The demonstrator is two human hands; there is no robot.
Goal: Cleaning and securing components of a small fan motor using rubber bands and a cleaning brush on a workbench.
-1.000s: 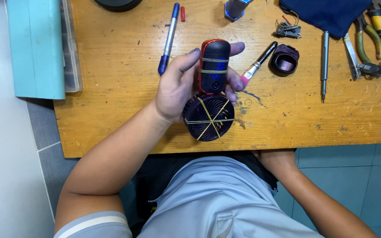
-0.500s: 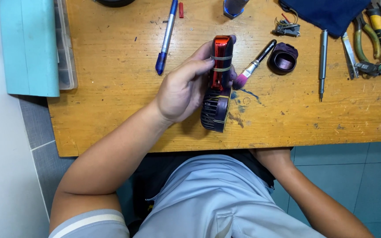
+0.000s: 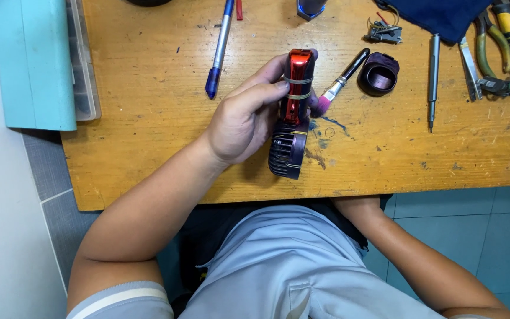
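Left hand clamped on red handheld fan, edge-on above wooden table; right hand hidden.

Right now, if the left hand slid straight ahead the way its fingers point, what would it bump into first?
Probably the small brush. The left hand, holding the red-handled mini fan, points up and right across the wooden table, and the brush's pink tip lies just beyond the fan. Height is unclear.

Wooden table — blue pen, paintbrush, dark purple cap, screwdriver. Right corner — pliers, navy cloth. Left edge: teal box.
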